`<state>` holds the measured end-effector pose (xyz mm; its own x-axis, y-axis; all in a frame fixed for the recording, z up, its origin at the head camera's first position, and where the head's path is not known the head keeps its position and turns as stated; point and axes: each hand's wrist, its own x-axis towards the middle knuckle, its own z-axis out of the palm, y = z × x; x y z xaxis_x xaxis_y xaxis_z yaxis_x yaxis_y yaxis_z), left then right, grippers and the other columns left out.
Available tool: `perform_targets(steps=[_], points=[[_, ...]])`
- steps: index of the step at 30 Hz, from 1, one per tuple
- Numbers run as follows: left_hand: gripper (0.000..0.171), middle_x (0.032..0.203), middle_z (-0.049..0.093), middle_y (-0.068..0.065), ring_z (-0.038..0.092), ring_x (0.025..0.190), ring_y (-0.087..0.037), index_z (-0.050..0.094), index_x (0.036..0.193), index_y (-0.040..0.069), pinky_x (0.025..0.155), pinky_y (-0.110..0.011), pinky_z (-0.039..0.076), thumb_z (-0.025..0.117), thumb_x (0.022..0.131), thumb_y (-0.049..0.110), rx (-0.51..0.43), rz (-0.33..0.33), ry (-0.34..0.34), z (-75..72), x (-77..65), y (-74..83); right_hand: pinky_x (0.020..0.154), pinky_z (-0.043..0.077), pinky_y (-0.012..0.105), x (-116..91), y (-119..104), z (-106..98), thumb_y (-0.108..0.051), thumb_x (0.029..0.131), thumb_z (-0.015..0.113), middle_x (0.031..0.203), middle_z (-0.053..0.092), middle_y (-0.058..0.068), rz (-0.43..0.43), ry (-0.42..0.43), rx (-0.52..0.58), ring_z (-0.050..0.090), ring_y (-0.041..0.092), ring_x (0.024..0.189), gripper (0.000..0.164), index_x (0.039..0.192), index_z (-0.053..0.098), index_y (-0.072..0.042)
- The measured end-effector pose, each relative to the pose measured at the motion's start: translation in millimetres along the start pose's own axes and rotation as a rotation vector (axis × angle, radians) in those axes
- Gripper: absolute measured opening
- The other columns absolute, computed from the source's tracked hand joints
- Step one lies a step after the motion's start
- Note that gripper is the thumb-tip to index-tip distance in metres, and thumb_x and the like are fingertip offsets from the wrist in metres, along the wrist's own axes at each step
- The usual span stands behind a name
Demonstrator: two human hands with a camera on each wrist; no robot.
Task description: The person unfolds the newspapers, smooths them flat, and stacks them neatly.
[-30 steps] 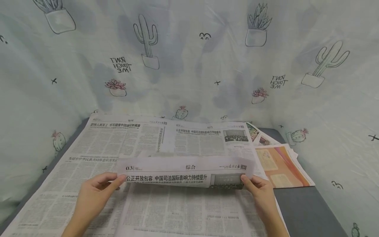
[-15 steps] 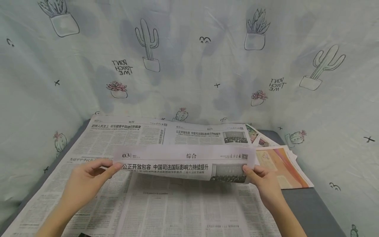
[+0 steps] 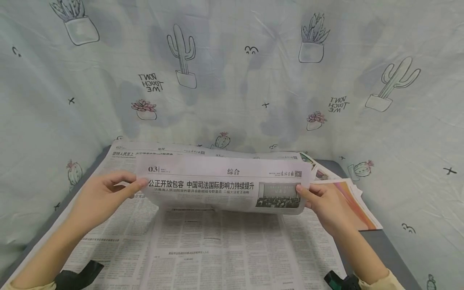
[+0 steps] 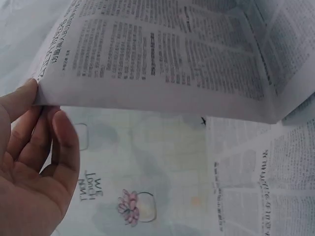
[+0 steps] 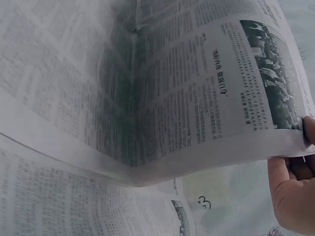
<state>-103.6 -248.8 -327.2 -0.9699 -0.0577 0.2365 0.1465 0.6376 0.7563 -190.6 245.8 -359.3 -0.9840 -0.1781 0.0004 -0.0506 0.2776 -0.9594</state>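
A printed newspaper sheet is lifted at its far edge, its header and a photo of a crowd facing me. My left hand pinches its left corner between thumb and fingers. At the opposite corner, beside the photo, my right hand pinches the paper the same way. In the left wrist view the left hand's thumb lies on the printed face, fingers behind. The right wrist view shows the sheet bending up from a crease, with the right hand at its edge. The near part of the sheet lies flat.
A larger spread newspaper lies beneath on the grey table. Colourful printed papers are stacked at the right. A pale curtain with cactus drawings encloses the back and sides.
Both hands have raised the sheet's far edge, so it now covers more of the newspaper behind. More of its page has come up below the headline, and both wrist straps have come into view.
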Motion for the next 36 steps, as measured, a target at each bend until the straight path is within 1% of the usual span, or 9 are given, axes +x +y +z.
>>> perform_targets(steps=[4,8,11,16,20,24,27,31,36], points=[[0.024,0.111,0.068,0.001,0.069,0.093,-0.015,0.071,0.109,0.017,0.075,-0.03,0.053,0.068,0.094,0.037,-0.052,0.044,-0.103,11.3,15.8,-14.3,0.105,0.039,0.044,19.5,0.2,0.9,-0.052,0.088,0.068,0.135,0.055,0.008,0.114,0.05,-0.021,0.049,0.021,0.125,0.066,0.126,0.063,0.003],[0.029,0.113,0.066,-0.003,0.067,0.101,-0.021,0.069,0.112,0.012,0.082,-0.038,0.052,0.066,0.096,0.037,-0.102,0.038,-0.206,30.2,26.3,-36.8,0.102,0.043,0.039,38.8,6.9,1.8,-0.046,0.09,0.069,0.136,0.056,0.008,0.127,0.055,0.089,0.054,0.019,0.122,0.064,0.131,0.06,0.003],[0.028,0.109,0.067,-0.004,0.066,0.102,-0.024,0.07,0.106,0.011,0.081,-0.036,0.053,0.065,0.096,0.036,-0.111,0.028,-0.227,44.8,33.2,-57.2,0.09,0.051,0.029,51.1,11.3,3.0,-0.033,0.093,0.069,0.123,0.064,0.003,0.094,0.055,0.223,0.06,0.015,0.113,0.052,0.131,0.061,0.001],[0.023,0.098,0.068,-0.005,0.065,0.092,-0.025,0.07,0.1,0.006,0.076,-0.032,0.054,0.064,0.098,0.028,-0.146,0.024,-0.22,61.4,41.6,-81.9,0.085,0.052,0.026,63.3,13.2,3.1,-0.032,0.093,0.069,0.111,0.067,-0.003,0.089,0.079,0.28,0.062,0.012,0.104,0.042,0.126,0.066,-0.005],[0.025,0.095,0.068,-0.01,0.066,0.086,-0.025,0.068,0.1,-0.001,0.073,-0.035,0.057,0.065,0.098,0.023,-0.201,-0.001,-0.207,69.9,45.9,-91.2,0.102,0.041,0.037,65.6,21.7,-0.1,-0.036,0.095,0.066,0.118,0.064,0.001,0.06,-0.004,0.201,0.055,0.012,0.114,0.045,0.123,0.064,-0.001],[0.032,0.101,0.069,-0.013,0.065,0.089,-0.023,0.068,0.106,-0.004,0.073,-0.033,0.056,0.064,0.098,0.027,-0.177,-0.066,-0.192,75.6,49.3,-96.1,0.108,0.034,0.046,61.8,43.2,-3.4,-0.038,0.094,0.067,0.123,0.063,0.005,0.053,-0.126,-0.015,0.052,0.017,0.118,0.047,0.124,0.064,-0.002],[0.035,0.102,0.069,-0.013,0.066,0.089,-0.023,0.066,0.111,-0.005,0.072,-0.032,0.055,0.061,0.1,0.027,-0.141,-0.125,-0.258,78.9,47.9,-99.2,0.097,0.044,0.042,56.2,60.2,0.3,-0.032,0.092,0.071,0.115,0.067,0.007,0.084,-0.158,-0.135,0.058,0.02,0.107,0.041,0.12,0.067,-0.003],[0.033,0.098,0.069,-0.015,0.068,0.084,-0.024,0.061,0.114,-0.011,0.068,-0.034,0.056,0.06,0.1,0.019,-0.165,-0.174,-0.339,82.4,38.2,-101.6,0.084,0.052,0.034,41.3,73.2,11.4,-0.019,0.094,0.068,0.106,0.068,0.011,0.144,-0.155,-0.132,0.063,0.02,0.096,0.03,0.111,0.067,0.006],[0.047,0.107,0.066,-0.024,0.069,0.087,-0.029,0.046,0.129,-0.017,0.068,-0.036,0.058,0.063,0.098,0.014,-0.26,-0.244,-0.293,83.5,18.3,-98.5,0.072,0.055,0.031,22.1,83.1,23.1,-0.011,0.093,0.067,0.098,0.069,0.011,0.218,-0.073,-0.113,0.065,0.018,0.085,0.022,0.105,0.068,0.007]])
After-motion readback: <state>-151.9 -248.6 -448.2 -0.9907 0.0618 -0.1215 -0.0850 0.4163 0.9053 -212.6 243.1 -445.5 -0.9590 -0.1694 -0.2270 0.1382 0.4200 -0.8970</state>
